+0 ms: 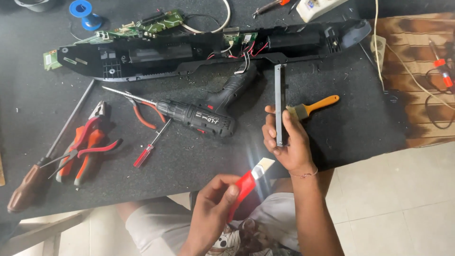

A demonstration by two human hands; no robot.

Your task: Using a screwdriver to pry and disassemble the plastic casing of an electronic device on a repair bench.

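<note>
— While the right hand (pixel 290 142) clamps the strip (pixel 279 104) upright at centre, what does the left hand (pixel 213 213) do?
— Its fingers close on a red brush (pixel 249 182), bristles aimed at the strip, perhaps for dusting.
— Any labels?
— A white one on the drill (pixel 201 116), centre-left.

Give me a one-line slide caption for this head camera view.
Right hand holds a narrow black strip upright; left hand grips a red-handled brush.
</note>
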